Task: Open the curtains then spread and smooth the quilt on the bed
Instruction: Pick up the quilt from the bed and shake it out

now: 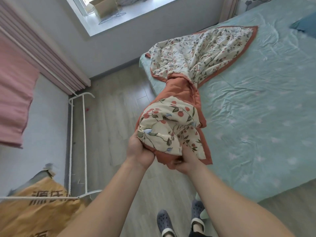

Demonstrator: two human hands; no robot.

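Note:
A floral cream quilt (201, 53) with a rust-orange border lies partly fanned out on the near-left corner of the bed (256, 108), which has a pale green sheet. The quilt's near end is bunched and lifted off the bed over the floor. My left hand (138, 151) grips the bunch from the left and below. My right hand (184, 161) clutches it from underneath, mostly covered by fabric. Pink curtains (56, 53) hang gathered at the left of the window (109, 12), which stands uncovered.
A white metal rack (77, 142) stands by the left wall, with a pink cloth (15, 103) hanging on it. A yellow-brown sack (39, 212) lies at the bottom left. A cardboard box (104, 6) sits on the windowsill. A blue pillow (306, 26) rests at the bed's far right.

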